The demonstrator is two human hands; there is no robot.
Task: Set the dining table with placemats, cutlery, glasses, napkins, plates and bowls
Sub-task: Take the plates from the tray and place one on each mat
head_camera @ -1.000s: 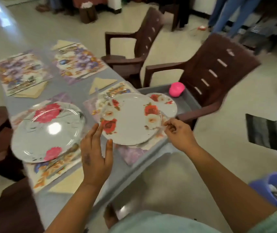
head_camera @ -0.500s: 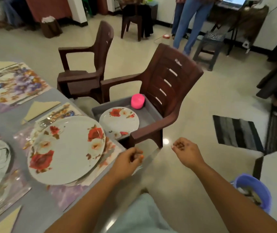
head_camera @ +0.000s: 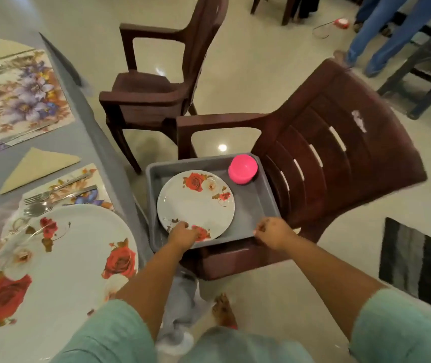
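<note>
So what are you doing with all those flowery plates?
A person is setting the table. Their left hand reaches into the grey tray on the brown chair and touches the small rose plate. The right hand is at the tray's near rim. A pink bowl waits in the tray. A big rose plate already sits on the table.

Bright, even indoor light, with a small ceiling-lamp glare spot on the glossy floor [head_camera: 222, 147] at twelve o'clock of the grey tray [head_camera: 256, 205]. Shadows are soft. Wide-angle distortion bends the tabletop [head_camera: 88, 111] edge and the frame's margins, where the picture smears with slight motion blur.
</note>
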